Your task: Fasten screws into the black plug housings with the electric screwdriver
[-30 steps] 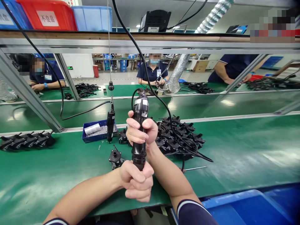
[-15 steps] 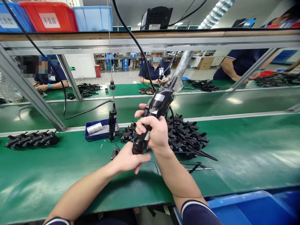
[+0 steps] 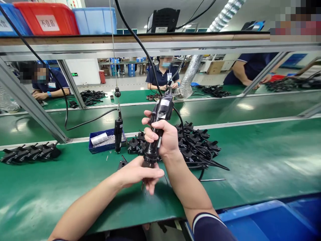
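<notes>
A black electric screwdriver (image 3: 160,122) is tilted in front of me, its cable end up and its nose down. Around its body my right hand (image 3: 167,137) is closed, with the fingers on the far side. My left hand (image 3: 140,172) wraps the nose at the lower end, thumb stretched across to the right; the tip and anything else in the palm are mostly hidden. Behind both hands lies a heap of black plastic parts with cables (image 3: 193,147). One more black part (image 3: 122,164) shows just beyond my left hand.
A second, slimmer screwdriver (image 3: 118,134) hangs on a wire by a blue tray (image 3: 101,148) of small metal pieces. A row of black parts (image 3: 30,153) lies left. A thin metal rod (image 3: 213,180) rests right, with a blue bin (image 3: 265,221) near the bench edge. Co-workers sit opposite.
The screwdriver has swung more upright, its top moving left and its nose slightly down. My left hand's fingers have shifted lower around the nose. The view has turned slightly.
</notes>
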`<action>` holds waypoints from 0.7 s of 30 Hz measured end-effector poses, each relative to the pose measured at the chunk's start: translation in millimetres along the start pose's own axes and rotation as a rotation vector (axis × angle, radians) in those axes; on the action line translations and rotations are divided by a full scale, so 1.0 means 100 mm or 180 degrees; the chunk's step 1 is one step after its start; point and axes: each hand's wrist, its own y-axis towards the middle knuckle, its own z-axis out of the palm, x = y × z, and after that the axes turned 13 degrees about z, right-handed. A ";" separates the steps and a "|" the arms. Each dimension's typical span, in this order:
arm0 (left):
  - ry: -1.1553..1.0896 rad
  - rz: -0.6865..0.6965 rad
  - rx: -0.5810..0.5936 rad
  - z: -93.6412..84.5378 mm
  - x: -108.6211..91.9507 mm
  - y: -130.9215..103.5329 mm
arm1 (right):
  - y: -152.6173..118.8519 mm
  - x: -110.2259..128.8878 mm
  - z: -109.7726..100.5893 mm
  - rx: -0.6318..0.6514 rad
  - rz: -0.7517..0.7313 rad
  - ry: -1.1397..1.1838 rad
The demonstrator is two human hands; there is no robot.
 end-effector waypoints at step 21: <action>0.1259 0.0736 -0.0728 -0.57 -0.36 0.04 | 0.06 -0.01 0.03 -0.1034 -0.1511 -0.0055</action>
